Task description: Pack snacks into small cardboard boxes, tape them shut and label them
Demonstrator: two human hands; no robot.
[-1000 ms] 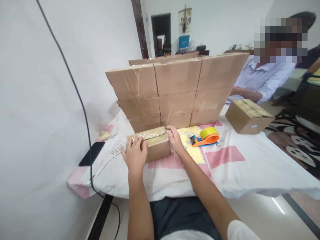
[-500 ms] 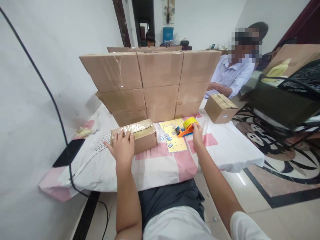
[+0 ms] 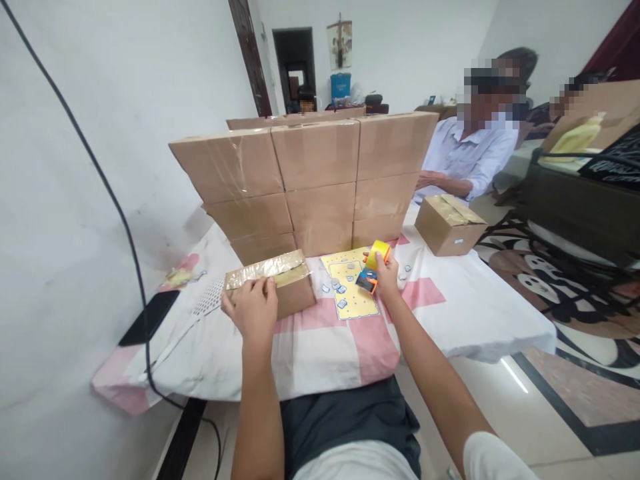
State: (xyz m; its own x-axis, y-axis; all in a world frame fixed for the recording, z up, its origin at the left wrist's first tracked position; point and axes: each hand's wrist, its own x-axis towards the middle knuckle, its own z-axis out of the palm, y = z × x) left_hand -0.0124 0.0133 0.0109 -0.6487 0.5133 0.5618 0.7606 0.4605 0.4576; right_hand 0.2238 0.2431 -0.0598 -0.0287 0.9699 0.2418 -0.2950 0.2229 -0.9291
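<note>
A small cardboard box (image 3: pixel 296 297) lies on the cloth-covered table, with shiny clear tape along its top. My left hand (image 3: pixel 253 308) grips its near left part, fingers bent over the upper edge and thumb at the left end. In my right hand (image 3: pixel 388 275) is an orange and blue tape dispenser (image 3: pixel 367 281) carrying a yellow roll, tilted above a yellow patterned sheet (image 3: pixel 353 310). The dispenser is apart from the box. My palm hides part of its handle.
Stacked cardboard boxes (image 3: pixel 320 157) form a wall behind the small box. Another taped box (image 3: pixel 447 227) stands at the table's right. A dark flat device (image 3: pixel 150 319) and a hanging black cable (image 3: pixel 115 200) are at left. A person in a light shirt (image 3: pixel 473 157) sits beyond.
My right hand has turned the tape dispenser, so its blue and black end now points down toward me. My left fingers have bent more over the box. The camera view has shifted slightly.
</note>
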